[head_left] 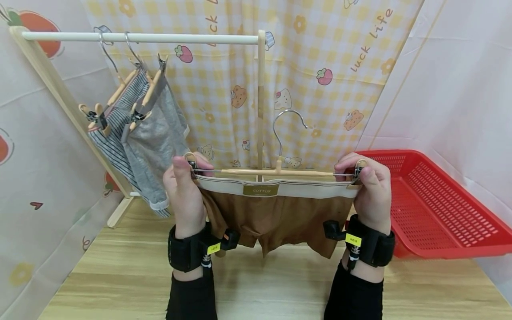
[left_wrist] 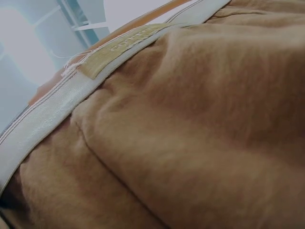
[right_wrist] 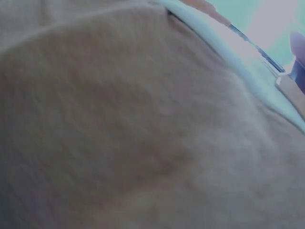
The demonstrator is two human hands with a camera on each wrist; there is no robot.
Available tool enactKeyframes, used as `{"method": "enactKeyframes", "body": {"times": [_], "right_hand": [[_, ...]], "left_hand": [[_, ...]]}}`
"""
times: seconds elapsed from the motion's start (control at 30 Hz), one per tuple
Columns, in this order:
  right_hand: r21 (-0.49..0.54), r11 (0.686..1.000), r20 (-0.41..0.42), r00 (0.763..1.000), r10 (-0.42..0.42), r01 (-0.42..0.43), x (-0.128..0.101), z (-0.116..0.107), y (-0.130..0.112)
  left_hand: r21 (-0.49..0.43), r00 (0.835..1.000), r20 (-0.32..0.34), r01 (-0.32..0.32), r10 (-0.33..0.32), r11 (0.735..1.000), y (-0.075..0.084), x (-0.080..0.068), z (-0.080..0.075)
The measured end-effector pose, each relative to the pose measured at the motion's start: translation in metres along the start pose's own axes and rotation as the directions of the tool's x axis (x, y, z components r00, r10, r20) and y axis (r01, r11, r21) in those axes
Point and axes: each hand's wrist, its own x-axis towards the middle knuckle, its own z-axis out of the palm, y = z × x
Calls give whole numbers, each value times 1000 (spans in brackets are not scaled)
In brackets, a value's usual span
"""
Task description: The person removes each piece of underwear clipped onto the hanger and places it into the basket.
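Note:
Brown boxer shorts [head_left: 280,218] with a white waistband [head_left: 308,188] and a "COTTON" label hang from a wooden clip hanger [head_left: 250,172] in the head view. My left hand [head_left: 186,191] grips the hanger's left clip at one end of the waistband. At the other end my right hand [head_left: 374,189] holds the right clip, thumb in front. The hanger's metal hook points up, free of any rail. Brown cloth [left_wrist: 190,119] fills most of the left wrist view. In the right wrist view, blurred cloth [right_wrist: 119,119] covers nearly everything, with a clip edge at the right.
A rack with a white rail [head_left: 192,38] stands at the back left. On it hang grey shorts [head_left: 154,133] and striped shorts [head_left: 116,142], each on a clip hanger. A red plastic basket [head_left: 444,200] sits at the right on the wooden table [head_left: 120,275].

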Motion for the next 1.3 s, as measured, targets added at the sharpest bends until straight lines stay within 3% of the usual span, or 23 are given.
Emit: {"method": "enactKeyframes", "body": {"times": [0.37, 0.73, 1.3], "right_hand": [[-46, 999, -89, 996, 6, -11, -1, 3, -1], [-100, 995, -84, 996, 24, -32, 0, 3, -1], [-104, 994, -89, 996, -29, 19, 1, 4, 3]], "left_hand": [[-1, 1000, 0, 2, -2, 1000, -1, 1, 1], [3, 1000, -3, -7, 7, 1000, -2, 1, 0], [-2, 1000, -13, -11, 11, 1000, -1, 0, 0]]}}
